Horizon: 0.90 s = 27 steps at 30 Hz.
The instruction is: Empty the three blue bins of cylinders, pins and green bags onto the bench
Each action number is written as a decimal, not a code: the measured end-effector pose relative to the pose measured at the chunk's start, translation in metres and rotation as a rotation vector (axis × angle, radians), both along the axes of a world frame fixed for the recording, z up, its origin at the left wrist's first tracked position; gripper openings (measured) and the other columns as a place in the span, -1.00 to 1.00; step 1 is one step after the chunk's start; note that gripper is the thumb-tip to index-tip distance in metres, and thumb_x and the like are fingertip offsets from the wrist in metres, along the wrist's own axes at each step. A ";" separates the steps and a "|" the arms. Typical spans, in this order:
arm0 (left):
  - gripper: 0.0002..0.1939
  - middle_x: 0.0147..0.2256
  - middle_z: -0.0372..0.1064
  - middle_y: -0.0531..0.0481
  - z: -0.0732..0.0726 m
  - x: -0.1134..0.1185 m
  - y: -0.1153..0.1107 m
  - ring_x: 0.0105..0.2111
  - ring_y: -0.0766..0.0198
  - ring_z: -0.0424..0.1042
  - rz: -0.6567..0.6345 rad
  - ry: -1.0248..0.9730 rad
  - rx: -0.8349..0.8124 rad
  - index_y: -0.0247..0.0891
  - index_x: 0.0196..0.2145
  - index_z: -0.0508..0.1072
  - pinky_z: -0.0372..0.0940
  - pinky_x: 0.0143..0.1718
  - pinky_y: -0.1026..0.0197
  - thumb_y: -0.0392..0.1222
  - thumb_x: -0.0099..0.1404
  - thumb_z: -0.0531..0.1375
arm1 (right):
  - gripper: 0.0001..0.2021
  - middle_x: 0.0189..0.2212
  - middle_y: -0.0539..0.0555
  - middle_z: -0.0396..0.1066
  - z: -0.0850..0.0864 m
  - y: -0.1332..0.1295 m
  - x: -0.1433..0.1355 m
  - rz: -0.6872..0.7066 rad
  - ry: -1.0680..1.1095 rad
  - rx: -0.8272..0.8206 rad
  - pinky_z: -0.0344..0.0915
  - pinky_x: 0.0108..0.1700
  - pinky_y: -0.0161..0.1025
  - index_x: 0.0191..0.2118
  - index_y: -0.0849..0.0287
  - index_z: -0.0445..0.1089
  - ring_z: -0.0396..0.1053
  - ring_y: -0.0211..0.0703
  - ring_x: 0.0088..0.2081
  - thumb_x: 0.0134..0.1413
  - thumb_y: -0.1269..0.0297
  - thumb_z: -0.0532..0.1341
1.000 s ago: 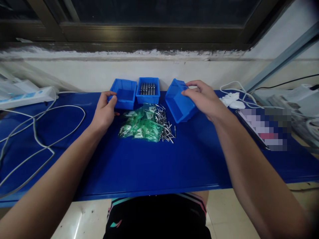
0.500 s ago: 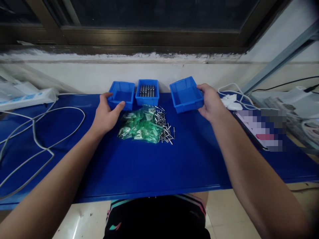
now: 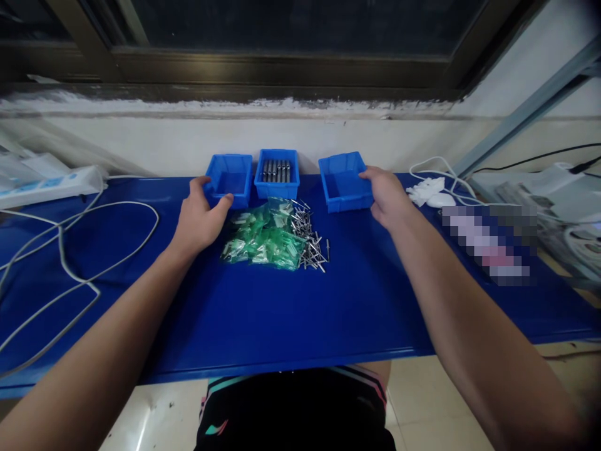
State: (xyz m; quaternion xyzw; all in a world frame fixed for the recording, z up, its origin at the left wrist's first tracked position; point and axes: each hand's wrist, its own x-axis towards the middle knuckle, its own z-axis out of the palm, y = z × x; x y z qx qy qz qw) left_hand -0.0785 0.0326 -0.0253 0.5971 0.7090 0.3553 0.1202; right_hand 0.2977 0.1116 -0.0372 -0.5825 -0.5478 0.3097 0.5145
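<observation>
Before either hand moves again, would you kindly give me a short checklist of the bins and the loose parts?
1. Right bin flat on the blue table: ok.
2. Right hand on its right side: ok.
3. Left hand touching the left bin: ok.
4. Middle bin holds metal pins: ok.
5. Left and right bins hold nothing visible: ok.
6. Green bags and loose rivets sorted apart: not ok, one heap.

Blue bins point(image 3: 345, 183), blue table point(image 3: 291, 313), green packets point(image 3: 263, 237), seemingly silvery pins point(image 3: 312, 241).
</observation>
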 end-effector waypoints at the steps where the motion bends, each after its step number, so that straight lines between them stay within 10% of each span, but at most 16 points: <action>1: -0.23 -0.17 0.47 -0.22 0.000 0.000 0.001 -0.02 -0.29 0.48 0.003 -0.012 -0.012 -0.27 0.31 0.25 0.30 0.15 -0.34 0.20 0.28 0.22 | -0.73 -0.08 0.11 0.57 -0.001 0.002 0.000 -0.016 0.034 -0.013 0.48 0.09 0.18 -0.17 0.02 0.49 0.49 0.17 0.08 0.02 0.10 0.19; 16: -0.17 -0.12 0.48 -0.21 -0.002 -0.001 0.002 -0.01 -0.25 0.48 -0.030 -0.075 -0.039 -0.23 0.36 0.20 0.27 0.19 -0.35 0.21 0.26 0.24 | -0.47 0.05 0.14 0.54 0.026 -0.018 -0.009 -0.174 -0.199 -0.119 0.39 0.20 0.14 0.16 0.07 0.47 0.50 0.14 0.09 0.04 0.09 0.28; 27: -0.34 0.20 0.30 -0.32 -0.003 -0.002 -0.001 0.26 -0.21 0.28 -0.153 0.012 0.121 -0.31 0.19 0.43 0.12 0.38 -0.24 0.19 0.30 0.20 | -0.25 0.30 0.29 0.25 0.037 -0.045 -0.027 -0.001 -0.509 -0.148 0.28 0.32 0.22 0.33 0.04 0.35 0.30 0.31 0.28 0.04 -0.09 0.39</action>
